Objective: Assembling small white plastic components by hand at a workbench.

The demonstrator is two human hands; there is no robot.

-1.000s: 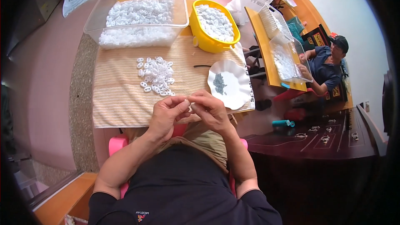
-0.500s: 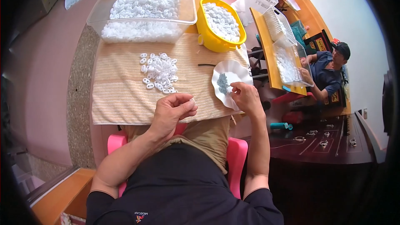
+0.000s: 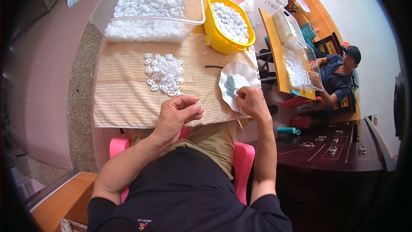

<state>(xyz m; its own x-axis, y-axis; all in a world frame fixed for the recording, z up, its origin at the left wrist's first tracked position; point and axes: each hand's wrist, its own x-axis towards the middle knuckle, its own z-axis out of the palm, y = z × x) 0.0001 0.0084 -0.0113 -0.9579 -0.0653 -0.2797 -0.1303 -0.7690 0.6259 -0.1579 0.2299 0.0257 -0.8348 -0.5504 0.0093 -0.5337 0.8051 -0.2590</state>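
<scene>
Pinching a small white plastic piece [image 3: 198, 103] between its fingertips, the left hand [image 3: 178, 114] is curled near the counter's [image 3: 124, 99] near edge. Its right hand [image 3: 253, 103] rests with bent fingers on the white scalloped paper plate [image 3: 227, 75], touching the small grey parts [image 3: 230, 86]; whether it grips one, I cannot tell. A pile of white plastic pieces [image 3: 165, 73] lies farther left on the striped beige cloth [image 3: 124, 99].

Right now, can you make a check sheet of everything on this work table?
Surface: striped cloth covers the table.
Job's things: pile of small white pieces; white paper dish with small dark bits.
Clutter: clear bin and yellow tub, both holding white pieces.
Hands: left hand pinches a small white piece; right hand rests at the dish's edge.
Cables: nothing seen.
Surroundings: another person sits at a nearby table.
</scene>
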